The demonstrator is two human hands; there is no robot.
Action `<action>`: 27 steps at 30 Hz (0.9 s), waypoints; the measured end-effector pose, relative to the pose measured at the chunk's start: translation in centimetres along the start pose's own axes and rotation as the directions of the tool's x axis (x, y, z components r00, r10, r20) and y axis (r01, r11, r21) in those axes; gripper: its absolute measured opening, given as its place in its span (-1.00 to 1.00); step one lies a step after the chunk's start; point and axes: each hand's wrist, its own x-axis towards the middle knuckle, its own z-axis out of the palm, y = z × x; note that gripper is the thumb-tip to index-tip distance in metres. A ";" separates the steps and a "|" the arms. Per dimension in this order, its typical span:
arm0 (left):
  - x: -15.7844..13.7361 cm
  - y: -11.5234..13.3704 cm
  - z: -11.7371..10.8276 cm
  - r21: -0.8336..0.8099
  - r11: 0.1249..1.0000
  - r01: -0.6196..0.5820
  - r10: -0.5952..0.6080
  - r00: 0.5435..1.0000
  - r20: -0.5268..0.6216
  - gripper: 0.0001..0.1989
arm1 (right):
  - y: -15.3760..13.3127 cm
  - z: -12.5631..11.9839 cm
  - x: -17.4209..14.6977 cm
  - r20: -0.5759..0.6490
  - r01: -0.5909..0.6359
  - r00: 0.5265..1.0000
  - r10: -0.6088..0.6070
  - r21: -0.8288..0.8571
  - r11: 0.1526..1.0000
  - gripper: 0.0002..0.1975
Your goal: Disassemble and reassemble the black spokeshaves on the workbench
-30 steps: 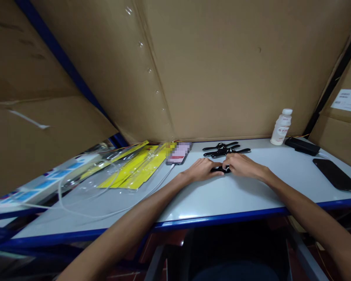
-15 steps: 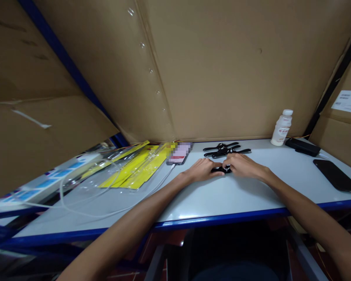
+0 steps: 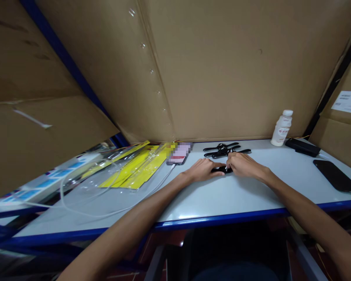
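Note:
A black spokeshave (image 3: 221, 169) lies low over the white tabletop between my hands. My left hand (image 3: 202, 170) is closed round its left handle, thumb along the near side. The fingers of my right hand (image 3: 242, 164) are pinched at the shiny middle of the tool, and they hide its right part. Just behind my hands, more black spokeshaves (image 3: 217, 154) lie close together, their handles pointing left and right.
Yellow cards in clear plastic packaging (image 3: 143, 168) lie on the left, beside a phone (image 3: 179, 154) on a white cable (image 3: 105, 215). To the right are a white bottle (image 3: 280, 130), a black box-shaped device (image 3: 302, 147) and a dark phone (image 3: 336, 175). Cardboard walls (image 3: 216, 78) enclose the table.
My right hand has shifted slightly to the right along the spokeshave, baring more of its middle. My left hand has stayed in place.

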 end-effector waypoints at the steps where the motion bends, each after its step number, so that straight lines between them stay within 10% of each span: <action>1: 0.0 0.0 0.0 -0.001 1.000 0.001 -0.001 1.000 0.000 -0.48 | 0.0 0.0 0.0 0.000 0.006 1.000 -0.006 0.004 1.000 -0.67; 27: 0.0 0.0 -0.1 0.021 1.000 0.007 -0.007 1.000 0.015 -0.52 | -0.3 -0.2 0.1 0.068 0.024 0.997 -0.024 -0.002 1.000 -0.81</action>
